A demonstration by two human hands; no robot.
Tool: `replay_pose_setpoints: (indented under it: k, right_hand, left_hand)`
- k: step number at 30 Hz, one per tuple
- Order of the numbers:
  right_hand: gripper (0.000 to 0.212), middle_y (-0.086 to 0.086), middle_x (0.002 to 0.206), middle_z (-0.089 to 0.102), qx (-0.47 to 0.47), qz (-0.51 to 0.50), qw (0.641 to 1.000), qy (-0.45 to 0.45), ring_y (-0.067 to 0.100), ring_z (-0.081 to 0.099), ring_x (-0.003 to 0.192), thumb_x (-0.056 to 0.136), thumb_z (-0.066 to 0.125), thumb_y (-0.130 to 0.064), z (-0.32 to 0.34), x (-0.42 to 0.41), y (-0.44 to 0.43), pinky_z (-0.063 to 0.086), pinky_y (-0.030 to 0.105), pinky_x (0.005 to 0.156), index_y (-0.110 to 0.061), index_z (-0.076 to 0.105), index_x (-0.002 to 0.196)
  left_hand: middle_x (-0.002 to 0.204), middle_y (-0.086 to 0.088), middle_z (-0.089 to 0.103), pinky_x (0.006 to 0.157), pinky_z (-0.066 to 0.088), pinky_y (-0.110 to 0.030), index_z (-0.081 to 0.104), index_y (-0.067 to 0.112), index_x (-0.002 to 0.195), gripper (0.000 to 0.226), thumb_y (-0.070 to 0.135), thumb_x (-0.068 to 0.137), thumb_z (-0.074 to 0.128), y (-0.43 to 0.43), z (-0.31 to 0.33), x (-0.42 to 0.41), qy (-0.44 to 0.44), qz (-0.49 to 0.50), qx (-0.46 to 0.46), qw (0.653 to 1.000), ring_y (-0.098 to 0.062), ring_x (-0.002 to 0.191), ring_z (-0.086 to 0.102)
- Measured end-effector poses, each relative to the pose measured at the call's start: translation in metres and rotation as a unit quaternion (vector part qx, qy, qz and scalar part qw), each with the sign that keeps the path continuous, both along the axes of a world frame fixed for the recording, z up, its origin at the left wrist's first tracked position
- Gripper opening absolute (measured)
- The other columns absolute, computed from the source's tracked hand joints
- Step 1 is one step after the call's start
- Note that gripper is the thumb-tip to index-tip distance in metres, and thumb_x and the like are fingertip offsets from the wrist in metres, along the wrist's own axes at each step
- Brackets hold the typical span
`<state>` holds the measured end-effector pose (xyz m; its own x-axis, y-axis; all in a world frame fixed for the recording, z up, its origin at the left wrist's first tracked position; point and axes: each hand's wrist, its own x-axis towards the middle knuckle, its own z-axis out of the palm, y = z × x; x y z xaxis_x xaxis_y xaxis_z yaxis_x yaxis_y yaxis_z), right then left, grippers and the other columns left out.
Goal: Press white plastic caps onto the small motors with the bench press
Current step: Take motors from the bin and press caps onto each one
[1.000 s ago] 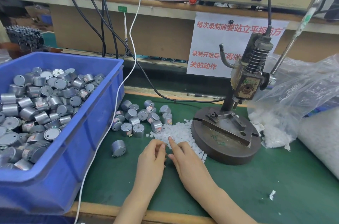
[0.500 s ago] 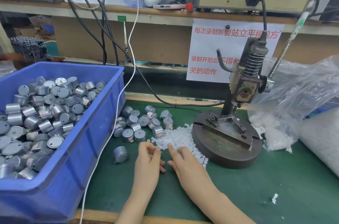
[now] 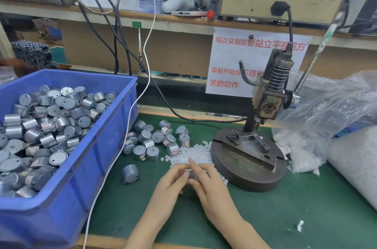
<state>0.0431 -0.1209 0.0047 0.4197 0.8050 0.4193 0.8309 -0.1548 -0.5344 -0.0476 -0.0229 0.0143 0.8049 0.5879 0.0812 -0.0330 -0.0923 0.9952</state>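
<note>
My left hand (image 3: 169, 185) and my right hand (image 3: 212, 185) meet fingertip to fingertip at the near edge of a pile of white plastic caps (image 3: 191, 154). A small grey motor (image 3: 191, 174) shows between the fingers of both hands, mostly hidden by them. I cannot see whether a cap is on it. Several loose motors (image 3: 155, 140) lie on the green mat behind the pile, and one motor (image 3: 130, 173) lies alone to the left. The bench press (image 3: 269, 104) stands to the right on its round base (image 3: 244, 171), with its fixture bare.
A blue bin (image 3: 102, 146) holding several motors (image 3: 51, 126) fills the left side. A white cable (image 3: 126, 136) runs along its wall. The press lever (image 3: 318, 52) slants up to the right. A clear bag of caps (image 3: 326, 118) sits right of the press.
Both hands have drawn together at the near edge of the cap pile, and a grey motor now shows between their fingers. The view has tilted up slightly.
</note>
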Motion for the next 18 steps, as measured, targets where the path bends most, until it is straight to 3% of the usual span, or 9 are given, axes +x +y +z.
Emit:
replay_pose_setpoints:
  k: [2,6,13,18]
  right_hand:
    - [0.054,-0.004,0.111,0.043,0.024,0.003,1.0,0.014,-0.009,0.036,0.102,0.092,0.04,-0.023,0.0007,-0.0012,-0.0003,0.025,0.002,0.091,-0.014,0.023,0.142]
    - [0.053,-0.008,0.111,0.039,0.028,0.003,0.999,0.015,-0.014,0.03,0.102,0.096,0.043,-0.02,0.0017,-0.0014,-0.0019,0.024,-0.001,0.09,-0.025,0.014,0.138]
    - [0.048,-0.024,0.105,0.036,0.032,-0.004,0.998,0.048,-0.025,0.031,0.096,0.096,0.045,-0.02,0.0024,-0.0023,-0.0037,0.028,-0.002,0.083,-0.034,0.022,0.136]
    - [0.038,-0.023,0.108,0.042,0.06,-0.005,0.997,0.046,-0.025,0.033,0.103,0.093,0.05,-0.015,0.0001,-0.0018,-0.0046,0.027,-0.002,0.088,-0.019,0.046,0.131]
  left_hand:
    - [0.081,0.011,0.067,0.062,0.044,-0.014,0.063,0.017,0.102,0.023,0.006,0.093,0.045,0.0028,0.0018,-0.0026,-0.01,-0.022,-0.028,0.999,-0.001,0.07,0.058]
    - [0.083,0.004,0.069,0.066,0.048,-0.018,0.062,0.012,0.103,0.02,0.004,0.09,0.05,0.007,0.0015,-0.0058,-0.019,-0.049,-0.057,0.997,-0.009,0.078,0.064]
    - [0.09,-0.01,0.062,0.066,0.049,-0.021,0.06,0.011,0.102,0.023,-0.004,0.085,0.056,0.0066,-0.0024,-0.0055,-0.009,-0.051,-0.044,0.998,-0.008,0.073,0.063]
    - [0.093,-0.017,0.062,0.068,0.053,-0.026,0.06,0.006,0.102,0.023,-0.008,0.084,0.056,0.0071,-0.0039,-0.0056,-0.033,-0.05,-0.069,0.996,-0.017,0.073,0.065]
